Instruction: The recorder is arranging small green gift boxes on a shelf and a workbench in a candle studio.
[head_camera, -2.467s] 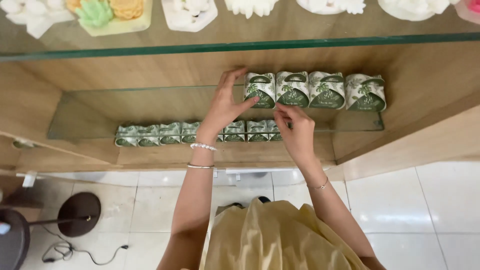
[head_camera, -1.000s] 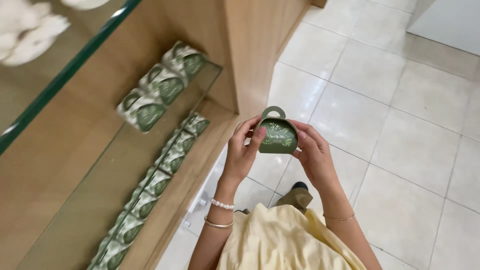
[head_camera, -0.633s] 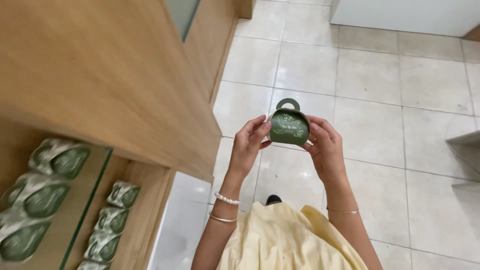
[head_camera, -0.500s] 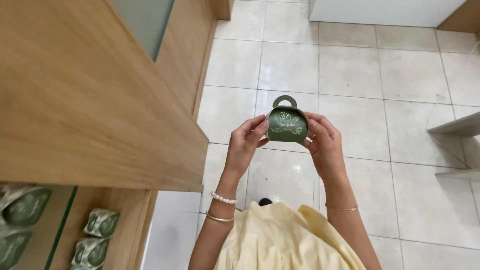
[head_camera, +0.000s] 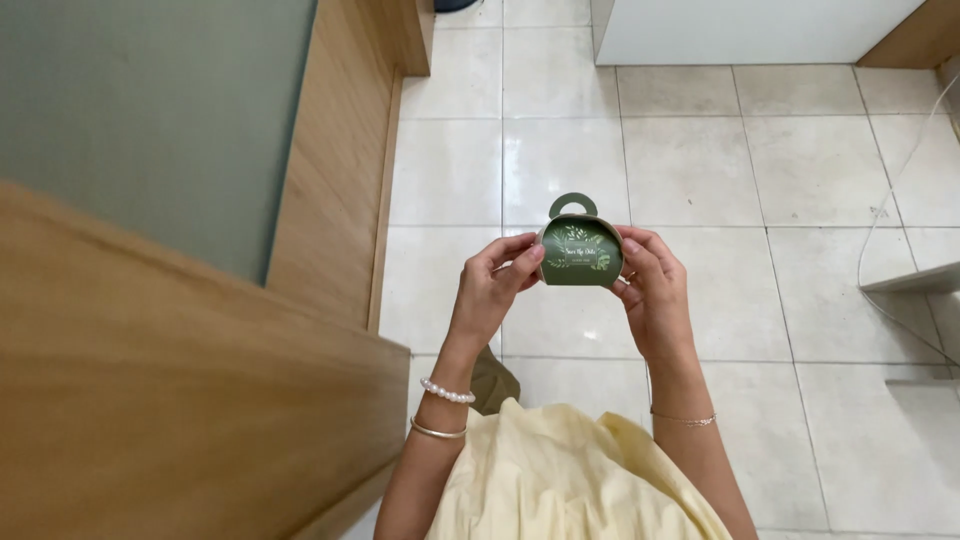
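Observation:
A small dark green gift box (head_camera: 580, 254) with a looped handle on top and a leaf-patterned label is held up between both hands over the tiled floor. My left hand (head_camera: 492, 288) grips its left side with fingertips on the edge. My right hand (head_camera: 651, 290) holds its right side. A pearl bracelet and a bangle circle my left wrist; a thin chain circles my right wrist.
A wooden cabinet (head_camera: 180, 400) with a grey-green panel (head_camera: 150, 110) fills the left side. White floor tiles (head_camera: 700, 170) spread ahead. A white unit (head_camera: 740, 30) stands at the top, and a shelf edge with a cable (head_camera: 900, 260) sits at the right.
I took one green box from the shelf row and turned away from the cabinet. The shelves of boxes have left the view, and both hands now hold the box over the floor.

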